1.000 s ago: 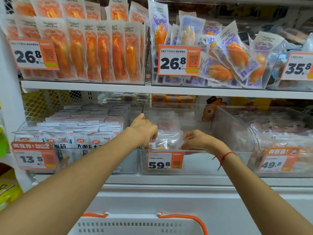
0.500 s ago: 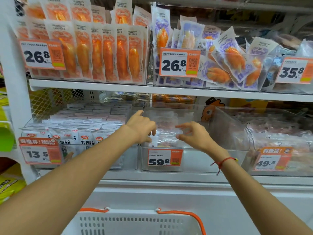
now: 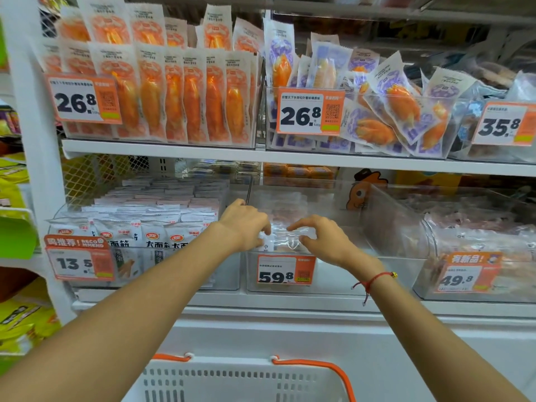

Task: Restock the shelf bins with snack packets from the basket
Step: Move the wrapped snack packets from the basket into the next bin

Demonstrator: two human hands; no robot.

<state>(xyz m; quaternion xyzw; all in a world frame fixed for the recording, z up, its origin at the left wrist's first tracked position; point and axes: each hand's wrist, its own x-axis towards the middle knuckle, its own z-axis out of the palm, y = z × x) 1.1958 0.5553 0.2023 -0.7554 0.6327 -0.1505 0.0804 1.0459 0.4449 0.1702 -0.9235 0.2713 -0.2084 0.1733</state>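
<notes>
head view: both hands are reaching into the clear middle bin (image 3: 333, 274), the one with the 59.8 price tag (image 3: 285, 273) on its near wall. the left hand (image 3: 246, 227) is curling its fingers down onto the left end of a clear snack packet (image 3: 285, 237) lying at the near edge of that bin, and looks to be pinching it. the right hand (image 3: 324, 242) is hovering at the packet's right end with fingers half spread and loosely bent; i cannot tell whether they are touching it. the basket (image 3: 232, 381) is sitting low and near, below the shelf, and its inside is not showing.

what could go wrong, as a judgement: the packet is resting right at the bin's near lip, so a careless let-go could be tipping it over the front wall and down toward the basket. the film looks slick and glossy, so a one-sided pinch could be slipping. a wrist could also be knocking the price tag loose.

materials: the bin is hard, see-through plastic with straight walls. the packet is thin, crinkly transparent film, flat and soft, catching glare. the basket is white perforated plastic with an orange handle (image 3: 324, 369). a red cord bracelet (image 3: 374, 281) is circling the right wrist. on the left, white paper-like sachets (image 3: 150, 216) are standing in tight rows.
</notes>
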